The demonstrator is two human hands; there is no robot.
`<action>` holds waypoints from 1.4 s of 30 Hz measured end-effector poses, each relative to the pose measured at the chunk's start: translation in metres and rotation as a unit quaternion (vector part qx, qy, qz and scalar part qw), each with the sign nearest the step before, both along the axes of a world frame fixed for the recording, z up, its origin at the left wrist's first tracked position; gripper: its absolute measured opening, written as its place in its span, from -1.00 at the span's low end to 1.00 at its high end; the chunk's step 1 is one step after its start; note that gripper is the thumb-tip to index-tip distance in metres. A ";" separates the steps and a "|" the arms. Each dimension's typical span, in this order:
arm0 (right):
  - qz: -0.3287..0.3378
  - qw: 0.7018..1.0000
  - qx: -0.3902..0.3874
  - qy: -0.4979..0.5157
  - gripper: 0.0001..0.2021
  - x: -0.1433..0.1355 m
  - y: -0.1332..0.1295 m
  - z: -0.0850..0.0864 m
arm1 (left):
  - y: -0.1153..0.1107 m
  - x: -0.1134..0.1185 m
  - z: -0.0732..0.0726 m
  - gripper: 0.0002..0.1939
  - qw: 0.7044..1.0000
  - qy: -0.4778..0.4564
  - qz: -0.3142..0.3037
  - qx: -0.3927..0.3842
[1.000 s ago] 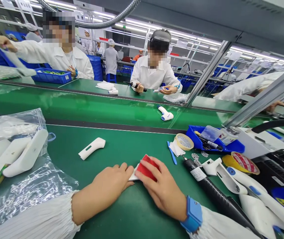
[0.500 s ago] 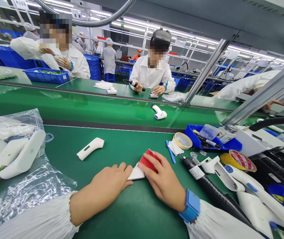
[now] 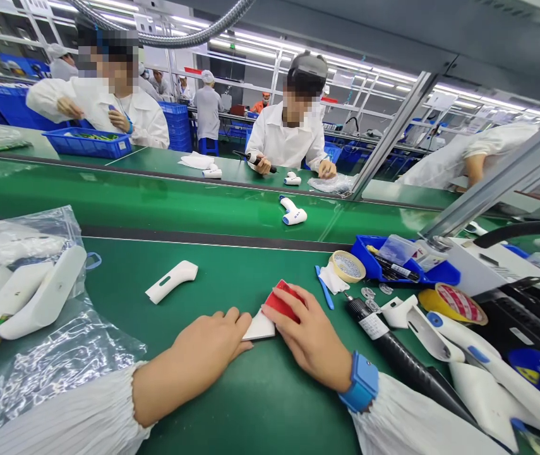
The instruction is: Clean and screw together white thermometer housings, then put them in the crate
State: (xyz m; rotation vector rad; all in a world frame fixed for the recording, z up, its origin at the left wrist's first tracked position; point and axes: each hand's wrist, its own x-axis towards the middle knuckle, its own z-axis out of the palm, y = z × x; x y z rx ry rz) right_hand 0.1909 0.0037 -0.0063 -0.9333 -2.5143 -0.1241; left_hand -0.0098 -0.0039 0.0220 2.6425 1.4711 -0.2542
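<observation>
Holding white piece point(image 3: 259, 327) at green bench point(image 3: 232, 404) under left hand point(image 3: 210, 341), with fingers bunched over its left end; gripping red block point(image 3: 283, 301) in right hand point(image 3: 317, 341), with fingers curled over it, at right end of white piece; cannot tell if touching; facing white curved shell point(image 3: 172, 282) beyond left hand, blue stick point(image 3: 324, 287) beyond right hand

The tabletop point(image 3: 232, 392) is surfaced in smooth, low-sheen green; the conveyor belt point(image 3: 156, 208) is finished in high gloss. Smooth white plastic is seen in the slotted handle shell point(image 3: 182, 274) and the held white piece point(image 3: 260, 327). The bag point(image 3: 103, 347) is formed of crinkled, shiny clear plastic. The conduit point(image 3: 194, 42) is sheathed in ribbed metal; the left sleeve point(image 3: 66, 411) is made of matt cloth.
</observation>
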 end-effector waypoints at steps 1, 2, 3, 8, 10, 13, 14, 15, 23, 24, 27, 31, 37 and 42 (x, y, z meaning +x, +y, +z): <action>-0.003 1.000 0.003 0.001 -0.63 0.000 0.000 0.000 | 0.000 0.000 0.000 -0.73 1.000 0.000 0.000 -0.003; 0.003 1.000 0.004 0.000 -0.64 -0.001 0.000 0.001 | 0.000 0.000 0.000 -0.73 1.000 -0.002 -0.001 -0.006; 0.012 1.000 0.003 -0.002 -0.64 -0.001 0.000 0.001 | 0.000 0.000 0.000 -0.74 1.000 -0.006 -0.002 -0.008; -0.001 1.000 0.002 0.007 -0.64 -0.002 0.001 0.000 | 0.001 0.001 0.001 -0.72 1.000 0.001 -0.006 0.000; -0.002 1.000 0.002 0.006 -0.63 -0.002 0.001 0.000 | 0.001 0.001 0.000 -0.73 1.000 -0.002 -0.008 -0.002; 0.023 1.000 -0.006 -0.003 -0.63 -0.002 -0.001 0.000 | 0.000 0.000 0.000 -0.73 1.000 -0.003 -0.012 -0.005; 0.019 1.000 -0.007 -0.002 -0.64 -0.001 -0.001 0.001 | 0.000 0.000 0.000 -0.72 1.000 0.003 -0.012 -0.004; 0.009 1.000 -0.005 0.001 -0.64 -0.001 -0.001 0.001 | -0.001 0.000 0.001 -0.71 1.000 0.010 -0.011 -0.003; 0.011 1.000 -0.016 0.010 -0.65 0.000 0.000 0.002 | 0.000 0.002 0.002 -0.72 1.000 0.012 -0.006 -0.010; 0.000 1.000 -0.015 0.012 -0.65 0.000 0.000 0.002 | 0.000 0.002 0.002 -0.72 1.000 0.016 -0.004 -0.009; 0.006 1.000 -0.025 0.006 -0.64 0.000 -0.001 0.001 | 0.001 0.001 0.002 -0.72 1.000 0.014 -0.005 -0.016; 0.007 0.999 -0.042 0.010 -0.65 0.002 0.004 0.000 | 0.000 0.000 -0.002 -0.70 1.000 0.013 -0.012 -0.001; -0.161 0.976 -0.106 0.101 -0.58 0.017 0.018 -0.004 | -0.002 -0.001 -0.006 -0.71 1.000 0.006 -0.016 0.023; -0.216 0.950 -0.160 0.158 -0.58 0.023 0.015 0.000 | -0.002 -0.002 0.001 -0.69 0.998 -0.043 0.015 0.043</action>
